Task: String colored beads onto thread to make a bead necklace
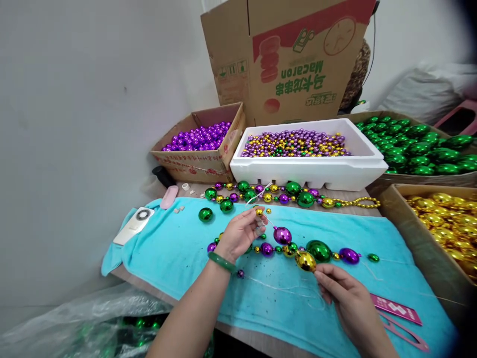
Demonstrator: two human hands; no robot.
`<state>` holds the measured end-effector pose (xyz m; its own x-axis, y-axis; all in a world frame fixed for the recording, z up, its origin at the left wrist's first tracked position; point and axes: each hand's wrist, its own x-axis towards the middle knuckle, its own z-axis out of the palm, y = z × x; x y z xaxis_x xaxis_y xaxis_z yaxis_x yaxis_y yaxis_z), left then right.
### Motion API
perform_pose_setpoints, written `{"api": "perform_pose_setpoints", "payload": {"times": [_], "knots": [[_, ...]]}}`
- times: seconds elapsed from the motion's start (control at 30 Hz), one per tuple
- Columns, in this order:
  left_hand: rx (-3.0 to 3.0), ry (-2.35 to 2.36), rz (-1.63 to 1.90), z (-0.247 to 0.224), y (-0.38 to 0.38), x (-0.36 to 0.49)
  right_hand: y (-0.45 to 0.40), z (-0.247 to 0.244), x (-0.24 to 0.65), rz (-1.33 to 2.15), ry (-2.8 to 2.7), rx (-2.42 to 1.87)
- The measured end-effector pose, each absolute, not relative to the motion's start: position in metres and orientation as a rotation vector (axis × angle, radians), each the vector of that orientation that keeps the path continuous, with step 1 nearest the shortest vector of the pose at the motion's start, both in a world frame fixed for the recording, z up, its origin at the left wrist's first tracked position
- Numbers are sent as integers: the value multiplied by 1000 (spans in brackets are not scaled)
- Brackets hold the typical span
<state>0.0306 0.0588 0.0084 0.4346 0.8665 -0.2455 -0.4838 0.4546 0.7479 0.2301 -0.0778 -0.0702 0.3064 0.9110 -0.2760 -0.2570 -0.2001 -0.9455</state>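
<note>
My left hand, with a green bangle at its wrist, pinches a small gold bead at the fingertips. A thread runs from there to a purple bead. Thumb and fingers of my right hand are closed on the end of a large gold bead. Behind it lies a strand with a large green bead and a purple bead. Part of that strand is hidden by my left hand. Loose clear thread trails across the turquoise towel.
Behind the towel lies a finished-looking bead strand. A white foam box holds small mixed beads, flanked by cartons of purple beads, green beads and gold beads. Pink scissors lie at right, a phone at left.
</note>
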Motion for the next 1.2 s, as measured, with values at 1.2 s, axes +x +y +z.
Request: {"api": "perform_pose_setpoints", "payload": {"times": [1.2], "knots": [[951, 912, 870, 7, 34, 25, -78, -51, 216, 1395, -789, -1344]]}}
